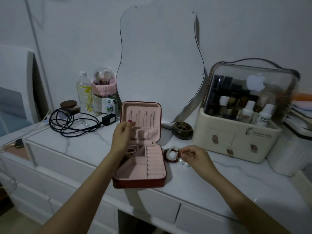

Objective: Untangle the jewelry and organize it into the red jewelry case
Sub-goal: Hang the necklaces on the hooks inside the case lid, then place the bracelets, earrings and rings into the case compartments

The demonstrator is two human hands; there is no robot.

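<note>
Left hand (121, 136) pinches the open case (141, 166) lid's pocket — right hand (196, 156) pinches tangled bracelets (172, 154) beside an incense burner (182, 130).

White marble-look dressing table (87, 146) bearing open red jewelry case (140, 182), tangled bracelets (172, 155), black cable (72, 122), cream cosmetics organizer (236, 137), bottle (84, 92).
</note>
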